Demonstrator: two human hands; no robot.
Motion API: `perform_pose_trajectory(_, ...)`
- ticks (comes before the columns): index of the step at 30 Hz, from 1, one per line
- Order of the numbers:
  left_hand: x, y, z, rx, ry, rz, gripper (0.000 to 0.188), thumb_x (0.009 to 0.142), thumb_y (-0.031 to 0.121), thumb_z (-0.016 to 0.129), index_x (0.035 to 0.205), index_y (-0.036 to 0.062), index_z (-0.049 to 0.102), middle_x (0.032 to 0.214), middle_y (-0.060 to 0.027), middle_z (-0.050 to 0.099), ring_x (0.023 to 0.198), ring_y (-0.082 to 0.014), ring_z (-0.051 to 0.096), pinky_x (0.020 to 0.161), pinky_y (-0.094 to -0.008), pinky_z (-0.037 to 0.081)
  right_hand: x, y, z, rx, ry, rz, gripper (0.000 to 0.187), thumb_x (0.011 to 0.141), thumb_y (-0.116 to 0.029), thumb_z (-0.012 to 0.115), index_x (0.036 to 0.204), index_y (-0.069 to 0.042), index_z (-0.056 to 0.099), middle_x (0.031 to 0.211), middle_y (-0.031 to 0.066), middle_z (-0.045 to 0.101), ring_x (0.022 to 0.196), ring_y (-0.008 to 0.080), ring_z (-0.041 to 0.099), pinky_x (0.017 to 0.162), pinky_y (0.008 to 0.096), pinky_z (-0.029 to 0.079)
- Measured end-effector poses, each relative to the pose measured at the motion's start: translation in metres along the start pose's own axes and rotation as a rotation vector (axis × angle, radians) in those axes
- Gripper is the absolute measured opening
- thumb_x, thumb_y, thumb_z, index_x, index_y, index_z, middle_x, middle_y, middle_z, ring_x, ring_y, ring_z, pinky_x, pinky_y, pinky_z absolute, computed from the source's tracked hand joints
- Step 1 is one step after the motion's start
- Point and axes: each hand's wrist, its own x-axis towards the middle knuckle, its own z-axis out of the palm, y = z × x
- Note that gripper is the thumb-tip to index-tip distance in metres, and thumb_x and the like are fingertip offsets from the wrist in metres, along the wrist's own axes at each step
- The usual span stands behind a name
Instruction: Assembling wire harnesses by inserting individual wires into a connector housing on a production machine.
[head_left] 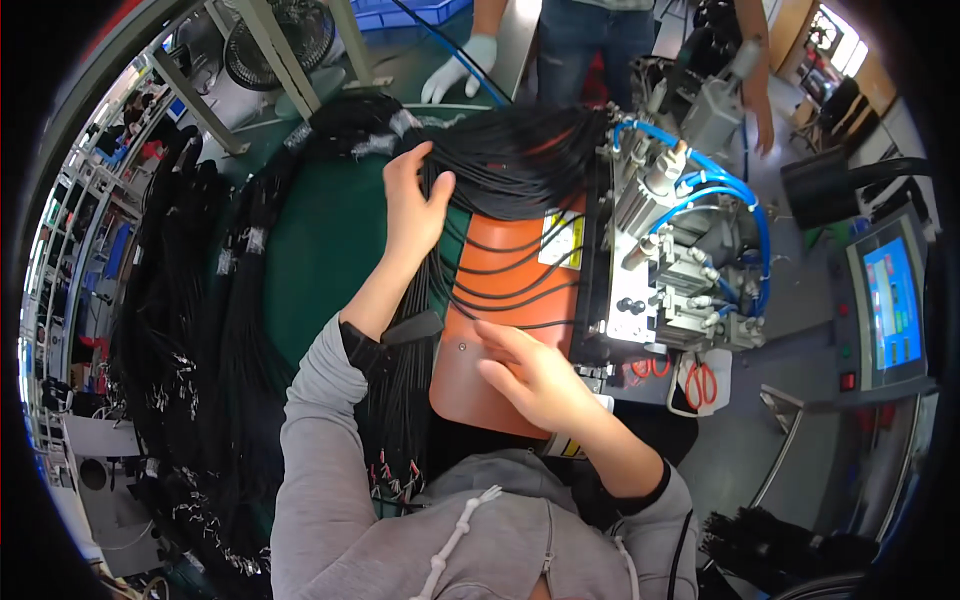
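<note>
Crossing orange plate (470,395): black cables (525,165), right ends at machine (630,285). Left hand (415,205) beside cables, thumb and fingers wide apart (contact hard to tell). Right hand (540,385) over plate near lowest cable, thumb parted from fingers. Thick black bundle (237,315) curving on green bench (320,240), left.

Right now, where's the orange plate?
Centre of the head view: the orange plate lies left of the blue-hosed machine, partly beneath black cables, the right hand over its near end.
</note>
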Motion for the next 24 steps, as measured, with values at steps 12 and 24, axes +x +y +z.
perform_pose_trajectory(12, -0.017, -0.062, 0.004, -0.025, -0.184, -0.563, 0.052, 0.085, 0.029, 0.067, 0.12, -0.0067, 0.052, 0.1, -0.0192, 0.065, 0.091, -0.0308, 0.063, 0.086, -0.0358, 0.048, 0.113, 0.04, 0.08, 0.394, 0.15, 0.436, 0.042, 0.095, -0.02, 0.052, 0.128, 0.005, 0.046, 0.111, 0.0113, 0.061, 0.104, 0.0198, 0.058, 0.09, 0.0306, 0.044)
perform_pose_trajectory(24, -0.013, -0.034, 0.008, -0.97, -0.046, -0.888, 0.018, 0.092, 0.02, 0.062, 0.088, 0.0022, 0.061, 0.078, -0.0037, 0.064, 0.066, -0.0104, 0.056, 0.064, -0.0244, 0.044, 0.086, 0.008, 0.082, 1.276, 0.099, 0.65, 0.046, 0.097, -0.042, 0.047, 0.116, -0.001, 0.054, 0.098, 0.0119, 0.064, 0.092, 0.0207, 0.064, 0.083, 0.0336, 0.051)
